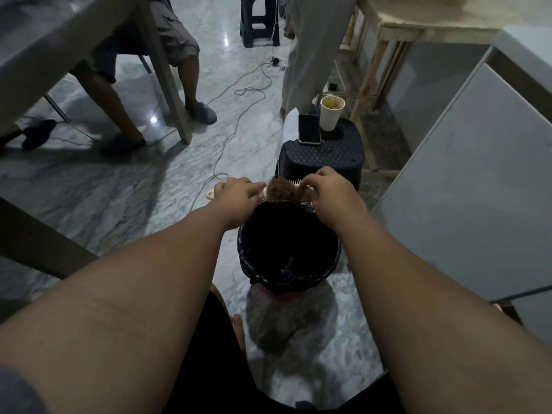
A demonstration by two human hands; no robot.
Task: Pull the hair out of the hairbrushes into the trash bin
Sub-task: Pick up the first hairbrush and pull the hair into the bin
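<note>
A pink hairbrush (291, 183) is held level over the far rim of the trash bin (333, 264), which is lined with a black bag. My left hand (239, 194) grips the brush by its handle, whose looped end sticks out to the left. A brown clump of hair (279, 191) covers the bristles. My right hand (330, 185) pinches the hair at the right end of the brush head. Its fingertips are hidden behind the hand.
A black plastic stool (322, 155) stands just behind the bin, carrying a phone (309, 129) and a paper cup (331, 112). Cables (239, 121) trail over the marble floor. A seated person's legs (119, 100) are at left, a standing person (304, 55) behind, a white cabinet (478, 174) at right.
</note>
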